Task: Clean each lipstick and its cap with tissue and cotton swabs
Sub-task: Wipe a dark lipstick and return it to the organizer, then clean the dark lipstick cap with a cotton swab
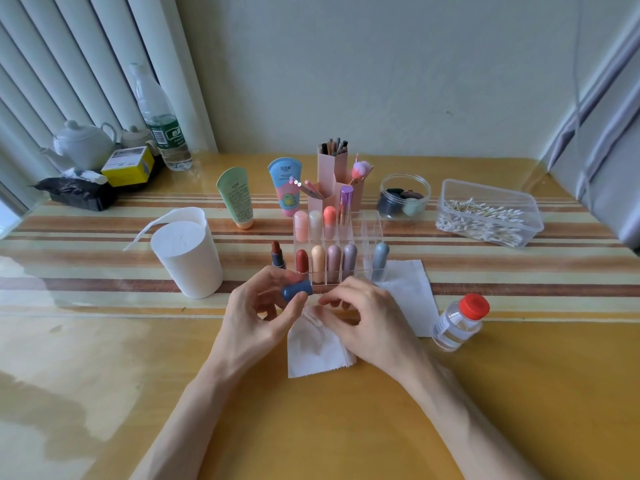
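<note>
My left hand (258, 315) pinches a dark blue lipstick cap (296, 289) between thumb and fingers, just in front of the clear organiser (372, 233). My right hand (363, 317) pinches a thin stick, apparently a cotton swab (320, 288), whose far end reaches the cap's mouth. A sheet of tissue (317, 351) lies under both hands. The uncapped lipstick (277, 255), with a brown-red bullet, stands left of the organiser. Several capped lipsticks fill the organiser's slots.
A tissue roll (188, 258) stands at the left. A second tissue sheet (414, 292) and a red-capped clear bottle (459, 322) lie to the right. A clear box of cotton swabs (488, 211) sits at the back right. Tubes, brush holders and a jar stand behind the organiser.
</note>
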Tool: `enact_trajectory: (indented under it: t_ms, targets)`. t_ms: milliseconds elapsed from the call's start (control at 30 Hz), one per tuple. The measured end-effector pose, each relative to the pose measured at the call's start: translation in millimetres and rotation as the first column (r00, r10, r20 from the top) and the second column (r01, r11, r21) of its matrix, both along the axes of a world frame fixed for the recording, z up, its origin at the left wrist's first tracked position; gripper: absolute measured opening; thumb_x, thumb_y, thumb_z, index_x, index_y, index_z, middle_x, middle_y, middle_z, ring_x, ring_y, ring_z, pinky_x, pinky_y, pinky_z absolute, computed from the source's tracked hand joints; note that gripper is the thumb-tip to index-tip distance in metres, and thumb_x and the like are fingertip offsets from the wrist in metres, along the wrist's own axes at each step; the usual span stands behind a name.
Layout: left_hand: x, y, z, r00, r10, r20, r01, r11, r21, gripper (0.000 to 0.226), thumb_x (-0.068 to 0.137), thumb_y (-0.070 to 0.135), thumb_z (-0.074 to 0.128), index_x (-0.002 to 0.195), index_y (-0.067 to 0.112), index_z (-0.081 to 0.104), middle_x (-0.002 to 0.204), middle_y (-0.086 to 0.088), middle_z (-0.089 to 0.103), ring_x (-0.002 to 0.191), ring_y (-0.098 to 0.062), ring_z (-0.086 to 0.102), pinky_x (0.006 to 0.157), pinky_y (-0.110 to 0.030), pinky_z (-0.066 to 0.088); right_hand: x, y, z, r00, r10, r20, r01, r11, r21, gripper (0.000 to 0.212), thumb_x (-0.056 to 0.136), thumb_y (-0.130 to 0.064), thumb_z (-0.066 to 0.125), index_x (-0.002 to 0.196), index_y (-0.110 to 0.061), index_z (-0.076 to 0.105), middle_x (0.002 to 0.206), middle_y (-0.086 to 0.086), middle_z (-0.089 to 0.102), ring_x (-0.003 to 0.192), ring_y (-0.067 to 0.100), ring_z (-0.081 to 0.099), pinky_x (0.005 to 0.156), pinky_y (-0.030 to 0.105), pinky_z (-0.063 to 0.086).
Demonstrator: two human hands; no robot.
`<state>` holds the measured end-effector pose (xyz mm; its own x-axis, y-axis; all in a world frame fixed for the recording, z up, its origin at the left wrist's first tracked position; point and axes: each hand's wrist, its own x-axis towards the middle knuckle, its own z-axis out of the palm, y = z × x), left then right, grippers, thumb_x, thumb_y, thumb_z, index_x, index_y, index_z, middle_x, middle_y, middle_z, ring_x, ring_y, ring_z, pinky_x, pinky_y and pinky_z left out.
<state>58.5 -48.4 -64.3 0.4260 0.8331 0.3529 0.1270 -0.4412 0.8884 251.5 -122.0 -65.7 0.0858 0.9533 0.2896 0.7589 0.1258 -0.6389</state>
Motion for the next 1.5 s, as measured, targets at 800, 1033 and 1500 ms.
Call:
enact_trajectory:
  t_ms: [800, 1033, 1500]
  targets:
    - [-22, 25, -17, 0.715, 0.526, -0.460, -0.387, 0.846, 0.366, 0.044, 0.081, 0.049, 0.083, 0.113, 0.024, 0.065, 0.107, 0.000, 0.067, 0.086, -0.026, 0.067, 0.064, -0.035, 0.052, 6, -26, 25, 0.681, -0.455, 0.574, 0.634, 0.759, -0.150, 0.019, 0.108, -0.015, 0.051, 0.091, -0.016, 0.043, 0.078, 0.002, 0.057, 0.067, 0.024, 0.051, 0.045, 0.026, 0.016]
    - [-2, 39, -25, 0.756, 0.489, -0.434, -0.350, 0.863, 0.363, 0.047, 0.079, 0.038, 0.088, 0.120, 0.020, 0.074, 0.106, -0.003, 0.060, 0.103, -0.028, 0.056, 0.083, -0.043, 0.053, 0, -23, 6, 0.689, -0.500, 0.526, 0.582, 0.813, 0.010, 0.036, 0.089, -0.007, 0.075, 0.074, -0.017, 0.044, 0.059, -0.001, 0.047, 0.045, 0.025, 0.056, 0.045, 0.027, 0.024]
    - [1, 24, 6, 0.916, 0.402, 0.006, -0.397, 0.902, 0.166, 0.009, 0.088, 0.015, 0.081, 0.088, 0.012, 0.073, 0.083, 0.009, 0.071, 0.068, -0.002, 0.054, 0.057, -0.009, 0.036, 6, -22, 15, 0.996, -0.088, 0.019, 0.084, 0.985, 0.150, 0.004, 0.102, -0.019, 0.063, 0.104, -0.016, 0.062, 0.088, -0.015, 0.065, 0.073, 0.003, 0.063, 0.065, 0.007, 0.044]
